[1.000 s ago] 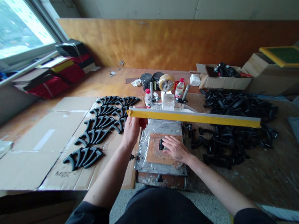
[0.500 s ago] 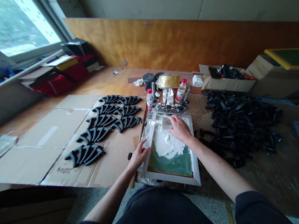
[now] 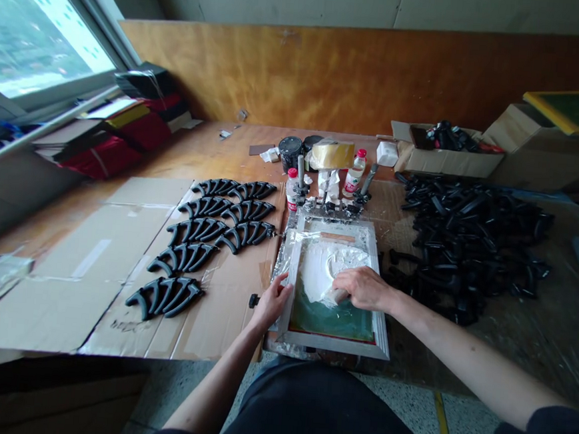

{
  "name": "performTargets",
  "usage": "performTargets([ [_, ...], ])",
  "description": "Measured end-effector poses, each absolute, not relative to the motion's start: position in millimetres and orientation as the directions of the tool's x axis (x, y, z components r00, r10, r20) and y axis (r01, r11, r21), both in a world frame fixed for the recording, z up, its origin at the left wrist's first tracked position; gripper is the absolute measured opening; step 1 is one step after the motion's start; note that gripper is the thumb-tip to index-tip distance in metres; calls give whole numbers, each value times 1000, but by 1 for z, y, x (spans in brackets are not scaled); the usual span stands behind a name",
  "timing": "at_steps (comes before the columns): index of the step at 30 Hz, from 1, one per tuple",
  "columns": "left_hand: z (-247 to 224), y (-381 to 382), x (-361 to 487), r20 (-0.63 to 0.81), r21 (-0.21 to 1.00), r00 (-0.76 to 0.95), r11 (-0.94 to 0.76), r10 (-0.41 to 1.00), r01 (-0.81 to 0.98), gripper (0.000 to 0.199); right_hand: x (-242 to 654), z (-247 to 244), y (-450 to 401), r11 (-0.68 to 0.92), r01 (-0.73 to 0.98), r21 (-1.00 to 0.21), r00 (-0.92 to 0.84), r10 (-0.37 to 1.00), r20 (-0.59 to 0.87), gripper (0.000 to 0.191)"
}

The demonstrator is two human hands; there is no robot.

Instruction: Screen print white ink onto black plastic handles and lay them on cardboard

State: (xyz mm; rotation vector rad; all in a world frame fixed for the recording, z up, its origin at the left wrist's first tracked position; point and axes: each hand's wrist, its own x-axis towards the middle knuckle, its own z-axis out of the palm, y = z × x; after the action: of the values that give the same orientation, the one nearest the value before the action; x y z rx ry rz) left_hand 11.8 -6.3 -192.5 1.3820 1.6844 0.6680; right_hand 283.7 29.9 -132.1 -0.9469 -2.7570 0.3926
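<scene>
A silk-screen frame [image 3: 330,340] lies flat on the bench, its green mesh [image 3: 331,319] smeared with thick white ink [image 3: 333,267]. My right hand [image 3: 364,288] is shut on a small flat scraper [image 3: 337,296], which presses into the lower edge of the ink. My left hand [image 3: 273,302] grips the frame's left rail near the front corner. The clamps [image 3: 330,208] hold the frame's far side. Foil [image 3: 282,260] shows beneath the frame's left side.
Rows of black curved plastic parts [image 3: 202,237] lie on flattened cardboard [image 3: 88,281] to the left. A loose heap of similar parts [image 3: 468,244] lies to the right. Ink tins [image 3: 289,153], a tape roll [image 3: 332,155], a bottle [image 3: 354,172] and a cardboard box [image 3: 447,162] stand behind.
My right hand has moved from the top of the mesh toward me, spreading the white ink lower. The frame stays lowered, and my left hand stays on its rail.
</scene>
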Motion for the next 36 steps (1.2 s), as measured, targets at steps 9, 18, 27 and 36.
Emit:
performTargets([
  [9, -188, -7, 14, -280, 865, -46, 273, 959, 420, 59, 273, -151, 13, 755, 570, -324, -714, 650, 259, 23],
  [18, -126, -7, 14, -292, 932, 37, 276, 956, 235, 66, 273, -91, 100, 408, 790, -457, -290, 907, 307, 57],
  [27, -32, 49, 46, 90, 988, -25, -92, 996, -122, 51, 354, -137, 82, 68, 813, -578, 70, 974, 214, 33],
  [36, -119, -15, 85, -537, 809, 253, 576, 805, -117, 62, 233, -175, 4, 186, 934, -304, -189, 982, 22, 19],
])
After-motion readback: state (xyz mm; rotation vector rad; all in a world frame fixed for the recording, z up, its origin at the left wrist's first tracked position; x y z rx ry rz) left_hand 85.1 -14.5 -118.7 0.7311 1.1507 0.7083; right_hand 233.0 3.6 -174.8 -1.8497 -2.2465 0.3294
